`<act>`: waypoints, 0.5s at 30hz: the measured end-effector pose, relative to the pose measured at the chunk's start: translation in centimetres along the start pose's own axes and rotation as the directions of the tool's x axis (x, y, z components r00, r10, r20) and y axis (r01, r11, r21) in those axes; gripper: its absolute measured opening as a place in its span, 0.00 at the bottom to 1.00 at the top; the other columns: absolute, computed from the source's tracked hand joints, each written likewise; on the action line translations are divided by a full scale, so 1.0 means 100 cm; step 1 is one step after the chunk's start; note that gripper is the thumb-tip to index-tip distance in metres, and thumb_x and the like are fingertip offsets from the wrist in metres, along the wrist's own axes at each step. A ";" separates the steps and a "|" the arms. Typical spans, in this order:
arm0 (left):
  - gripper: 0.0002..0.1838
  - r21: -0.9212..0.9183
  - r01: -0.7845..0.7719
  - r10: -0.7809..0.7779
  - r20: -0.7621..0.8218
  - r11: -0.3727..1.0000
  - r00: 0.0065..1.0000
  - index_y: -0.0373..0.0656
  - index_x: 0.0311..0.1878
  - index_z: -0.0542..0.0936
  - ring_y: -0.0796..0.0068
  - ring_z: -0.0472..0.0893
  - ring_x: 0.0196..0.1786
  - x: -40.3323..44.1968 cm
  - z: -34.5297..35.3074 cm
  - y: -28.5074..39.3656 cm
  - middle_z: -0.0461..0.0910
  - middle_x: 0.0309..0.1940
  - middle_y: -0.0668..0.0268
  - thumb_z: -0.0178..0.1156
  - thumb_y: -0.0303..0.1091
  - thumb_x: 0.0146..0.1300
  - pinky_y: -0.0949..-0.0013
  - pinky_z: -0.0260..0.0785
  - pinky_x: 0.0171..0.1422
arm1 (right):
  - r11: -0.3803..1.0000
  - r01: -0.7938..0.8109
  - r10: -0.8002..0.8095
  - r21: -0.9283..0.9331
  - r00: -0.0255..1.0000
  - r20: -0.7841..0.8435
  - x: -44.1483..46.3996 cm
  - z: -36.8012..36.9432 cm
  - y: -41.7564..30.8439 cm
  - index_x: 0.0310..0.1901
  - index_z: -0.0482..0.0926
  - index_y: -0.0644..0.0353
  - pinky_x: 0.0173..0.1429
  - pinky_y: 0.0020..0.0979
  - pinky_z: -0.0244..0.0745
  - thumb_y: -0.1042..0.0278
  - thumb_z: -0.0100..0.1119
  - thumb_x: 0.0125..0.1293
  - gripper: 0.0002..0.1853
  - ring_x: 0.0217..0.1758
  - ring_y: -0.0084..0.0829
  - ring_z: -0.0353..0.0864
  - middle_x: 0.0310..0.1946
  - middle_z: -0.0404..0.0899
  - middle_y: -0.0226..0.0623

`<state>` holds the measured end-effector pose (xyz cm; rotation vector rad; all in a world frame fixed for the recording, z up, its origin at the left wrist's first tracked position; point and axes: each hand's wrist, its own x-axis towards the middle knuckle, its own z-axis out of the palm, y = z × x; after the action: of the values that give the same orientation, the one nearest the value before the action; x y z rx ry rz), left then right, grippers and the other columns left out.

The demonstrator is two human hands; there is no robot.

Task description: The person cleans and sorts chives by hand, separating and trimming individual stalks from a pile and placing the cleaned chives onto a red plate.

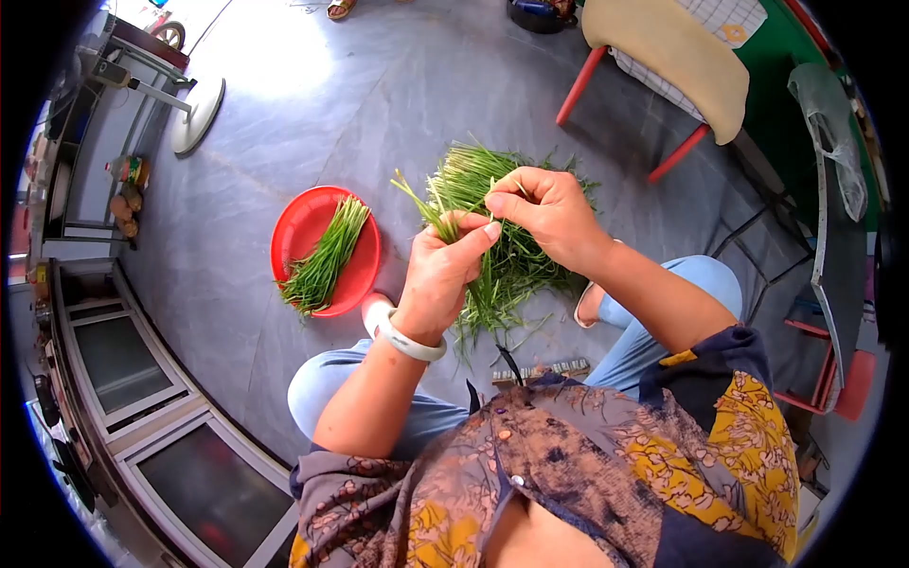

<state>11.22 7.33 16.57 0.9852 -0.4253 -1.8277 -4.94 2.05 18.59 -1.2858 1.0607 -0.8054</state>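
Observation:
My left hand (437, 270), with a pale bangle (411, 345) at its wrist, is closed around a small bunch of green chives (413, 196). Their pale ends stick out above the fingers and green leaves hang below. Close beside it, my right hand (554, 216) pinches a thin chive stalk at the left hand's fingertips; the fingers partly hide it. Under both hands a large loose heap of chives (473, 170) lies on the floor. To the left, a neat bundle of chives (329, 254) rests in a red basin (288, 225).
Grey floor (256, 123) surrounds the heap. A red-legged chair (663, 71) with a cushion stands at upper right. At upper left is a round white stand base (199, 116). Glass-fronted cabinets (213, 473) line the left side. My knees flank the heap.

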 end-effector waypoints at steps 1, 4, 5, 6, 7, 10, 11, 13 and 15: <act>0.02 -0.003 0.005 -0.005 0.002 1.000 1.000 0.43 0.36 0.80 0.93 0.58 0.18 0.000 0.000 0.000 0.69 0.22 0.82 0.64 0.25 0.62 0.81 0.45 0.21 | 1.000 0.005 -0.005 -0.022 1.000 -0.002 0.000 -0.002 0.000 0.33 0.80 0.63 0.30 0.20 0.61 0.66 0.64 0.64 0.08 0.28 0.11 0.65 0.24 0.73 0.19; 0.02 -0.023 0.017 -0.017 0.016 1.000 1.000 0.43 0.36 0.80 0.93 0.58 0.18 0.000 -0.001 0.001 0.69 0.21 0.82 0.64 0.25 0.62 0.81 0.45 0.21 | 0.997 0.024 -0.020 -0.069 0.998 0.060 0.002 -0.008 0.003 0.35 0.77 0.62 0.36 0.21 0.65 0.68 0.59 0.69 0.07 0.31 0.13 0.67 0.27 0.74 0.21; 0.02 -0.031 0.021 -0.020 0.022 0.999 1.000 0.43 0.36 0.80 0.93 0.58 0.18 0.000 -0.002 0.001 0.69 0.21 0.82 0.64 0.25 0.62 0.81 0.45 0.21 | 0.991 0.041 -0.032 -0.131 0.997 0.070 0.001 -0.008 0.001 0.35 0.76 0.62 0.36 0.21 0.65 0.68 0.58 0.69 0.07 0.32 0.13 0.67 0.27 0.74 0.22; 0.02 -0.018 0.037 -0.036 0.025 0.999 0.999 0.43 0.36 0.80 0.91 0.60 0.18 0.000 -0.002 0.002 0.69 0.20 0.81 0.64 0.25 0.62 0.81 0.47 0.22 | 0.980 0.057 -0.042 -0.193 0.996 0.081 -0.001 -0.008 -0.004 0.35 0.76 0.62 0.36 0.21 0.66 0.68 0.57 0.70 0.07 0.32 0.14 0.67 0.27 0.73 0.22; 0.02 -0.004 0.053 -0.053 0.028 0.999 0.998 0.44 0.37 0.80 0.89 0.61 0.18 0.000 -0.003 0.003 0.70 0.19 0.79 0.64 0.26 0.62 0.80 0.50 0.23 | 0.964 0.073 -0.051 -0.254 0.994 0.092 -0.003 -0.008 -0.006 0.35 0.75 0.62 0.36 0.22 0.66 0.68 0.56 0.70 0.07 0.32 0.14 0.67 0.27 0.73 0.23; 0.02 0.013 0.066 -0.067 0.033 0.998 0.997 0.44 0.37 0.81 0.87 0.62 0.18 -0.001 -0.003 0.004 0.70 0.18 0.78 0.64 0.26 0.62 0.79 0.52 0.24 | 0.915 0.190 -0.158 -0.355 0.981 0.117 -0.002 -0.009 -0.003 0.35 0.73 0.61 0.36 0.22 0.66 0.68 0.54 0.72 0.08 0.31 0.14 0.66 0.26 0.72 0.23; 0.02 0.014 0.066 -0.066 0.034 0.998 0.997 0.44 0.37 0.81 0.87 0.62 0.18 -0.002 -0.003 0.004 0.70 0.18 0.78 0.64 0.26 0.62 0.79 0.52 0.24 | 0.909 0.216 -0.187 -0.357 0.976 0.115 -0.002 -0.010 -0.002 0.34 0.72 0.61 0.34 0.23 0.65 0.67 0.54 0.72 0.09 0.30 0.15 0.65 0.25 0.71 0.23; 0.03 0.011 0.067 -0.067 0.039 0.998 0.997 0.44 0.38 0.80 0.87 0.62 0.18 -0.002 -0.003 0.007 0.69 0.18 0.78 0.64 0.26 0.62 0.79 0.52 0.24 | 0.893 0.269 -0.245 -0.360 0.963 0.110 0.002 -0.012 0.000 0.32 0.72 0.62 0.32 0.26 0.62 0.65 0.54 0.71 0.11 0.27 0.17 0.63 0.22 0.70 0.25; 0.03 0.007 0.069 -0.069 0.037 0.998 0.997 0.44 0.38 0.80 0.87 0.62 0.18 -0.002 -0.003 0.008 0.70 0.18 0.78 0.64 0.26 0.62 0.79 0.52 0.24 | 0.967 0.143 -0.144 -0.211 0.990 0.009 0.010 -0.022 -0.006 0.33 0.72 0.61 0.33 0.24 0.63 0.63 0.52 0.73 0.12 0.28 0.17 0.63 0.23 0.71 0.24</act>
<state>11.94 7.21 16.99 0.9816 -0.4246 -1.9106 -6.61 0.25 19.06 -1.5556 1.0897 -0.8214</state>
